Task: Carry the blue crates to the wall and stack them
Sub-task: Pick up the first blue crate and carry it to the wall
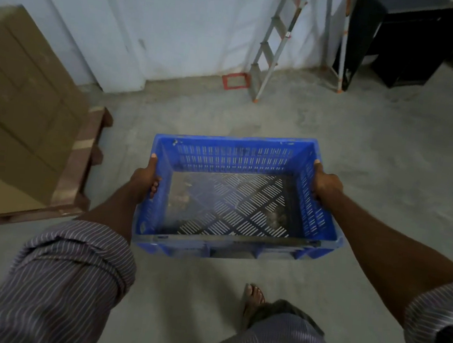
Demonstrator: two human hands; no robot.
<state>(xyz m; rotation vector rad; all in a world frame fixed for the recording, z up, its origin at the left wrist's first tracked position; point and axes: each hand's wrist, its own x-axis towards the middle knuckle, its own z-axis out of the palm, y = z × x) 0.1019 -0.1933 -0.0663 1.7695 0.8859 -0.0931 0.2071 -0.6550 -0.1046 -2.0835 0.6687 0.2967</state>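
An empty blue crate (pixel 238 155) with slotted walls and floor hangs in front of me above the concrete floor, held level. My left hand (pixel 146 177) grips its left short wall, thumb on the rim and fingers inside. My right hand (pixel 324 183) grips the right short wall the same way. The pale wall (pixel 179 21) stands ahead, beyond a stretch of bare floor. No other blue crate is in view.
Stacked cardboard boxes (pixel 17 99) on a wooden pallet (pixel 81 161) stand at the left. A metal stepladder (pixel 272 45) leans near the wall ahead right, with a red frame (pixel 235 81) on the floor beside it. Dark furniture (pixel 412 45) fills the far right corner. My sandalled foot (pixel 254 295) is below the crate.
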